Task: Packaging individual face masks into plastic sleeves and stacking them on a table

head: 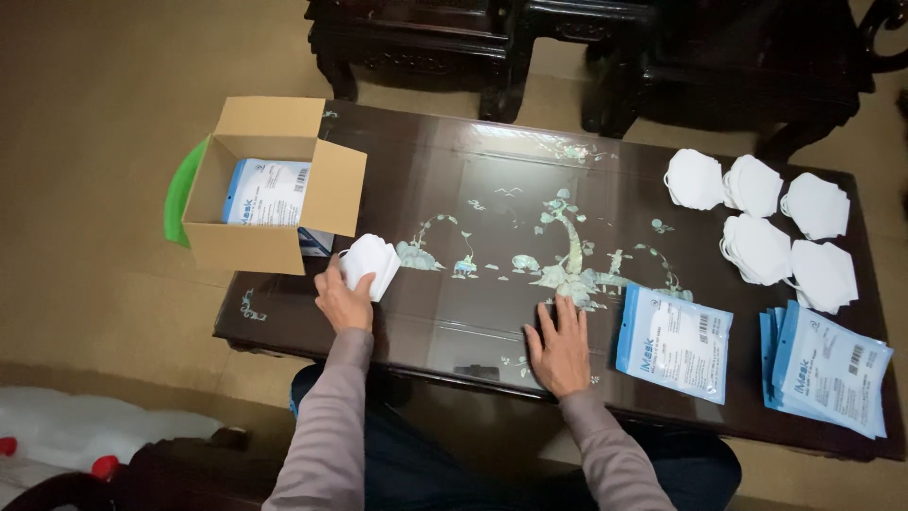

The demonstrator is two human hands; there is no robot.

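While your left hand [343,301] closes its fingers around a small stack of white masks [370,264] left of centre, beside the open cardboard box [270,185], your right hand [560,348] lies flat, fingers spread, on the desk [492,189], seemingly for support.

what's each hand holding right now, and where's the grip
The left hand grips a small stack of white folded masks by its near lower edge. The right hand holds nothing; it rests flat, fingers spread, on the dark table.
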